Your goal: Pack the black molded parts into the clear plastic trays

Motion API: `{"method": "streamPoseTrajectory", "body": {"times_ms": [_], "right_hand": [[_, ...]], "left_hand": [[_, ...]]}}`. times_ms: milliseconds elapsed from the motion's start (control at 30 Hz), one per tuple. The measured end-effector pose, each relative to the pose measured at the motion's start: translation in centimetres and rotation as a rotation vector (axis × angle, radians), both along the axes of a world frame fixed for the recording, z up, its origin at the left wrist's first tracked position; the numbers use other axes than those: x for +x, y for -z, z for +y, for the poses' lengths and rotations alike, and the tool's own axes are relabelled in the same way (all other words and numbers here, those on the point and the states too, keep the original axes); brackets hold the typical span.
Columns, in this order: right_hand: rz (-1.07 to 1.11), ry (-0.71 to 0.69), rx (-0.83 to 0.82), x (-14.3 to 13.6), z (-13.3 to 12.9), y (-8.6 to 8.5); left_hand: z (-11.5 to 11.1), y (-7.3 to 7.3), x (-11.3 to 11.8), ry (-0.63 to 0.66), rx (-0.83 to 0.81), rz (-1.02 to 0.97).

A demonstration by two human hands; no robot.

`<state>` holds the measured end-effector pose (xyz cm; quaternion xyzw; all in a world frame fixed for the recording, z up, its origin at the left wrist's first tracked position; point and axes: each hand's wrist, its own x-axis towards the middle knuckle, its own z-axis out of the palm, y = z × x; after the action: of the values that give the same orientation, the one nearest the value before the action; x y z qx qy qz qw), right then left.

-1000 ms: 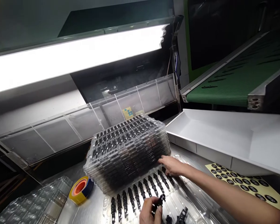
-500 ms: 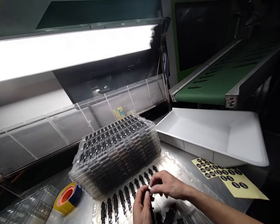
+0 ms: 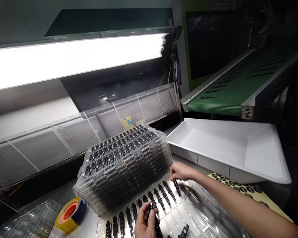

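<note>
Grey metal table (image 3: 88, 223): black perforated strip (image 3: 176, 188) pinched by right hand (image 3: 180, 171) at clear plastic tray (image 3: 177, 213); second black strip (image 3: 158, 228) gripped by left hand (image 3: 144, 223). If tilted, slot may be missed.

From where I stand, the clear plastic tray (image 3: 172, 215) lies flat, molded into narrow slots. Along the tray's far side runs a row of slim black parts (image 3: 166, 194), perforated and lying side by side. At the right end of that row, one black piece (image 3: 176, 188) sits with its far end in the right hand's (image 3: 181, 171) fingers. Over the tray's near half, the left hand (image 3: 144, 220) grips dark pieces (image 3: 158, 228), largely hidden; just beside them, a loose part (image 3: 184, 231) lies aslant on the tray.
</note>
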<state>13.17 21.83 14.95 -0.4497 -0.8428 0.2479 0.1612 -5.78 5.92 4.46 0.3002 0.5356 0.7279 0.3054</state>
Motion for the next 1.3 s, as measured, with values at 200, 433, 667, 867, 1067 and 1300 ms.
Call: {"method": "streamPoseTrajectory", "body": {"times_ms": [200, 433, 667, 867, 1067, 1300], "right_hand": [[-0.032, 0.010, 0.153, -1.4, -0.9, 2.9], [0.153, -0.063, 0.147, -0.5, -6.4, 1.7], [0.504, -0.230, -0.072, -4.0, -14.8, 3.4], [0.702, -0.082, -0.142, -4.6, -14.9, 5.2], [0.769, -0.067, -0.398, -4.4, -15.9, 5.5], [1.017, -0.019, -0.347, -3.4, -15.4, 5.5]], "left_hand": [[0.6, 0.7, -0.6, -0.047, 0.048, -0.043], [0.0, -0.6, -1.2, -0.010, 0.057, -0.143], [-0.9, -3.1, -0.7, 0.005, 0.096, -0.353], [-1.0, -2.3, 0.2, -0.039, 0.137, -0.244], [-0.9, -2.6, 1.1, -0.156, 0.148, -0.243], [-1.4, -3.1, 2.5, 0.006, 0.077, -0.262]]}}
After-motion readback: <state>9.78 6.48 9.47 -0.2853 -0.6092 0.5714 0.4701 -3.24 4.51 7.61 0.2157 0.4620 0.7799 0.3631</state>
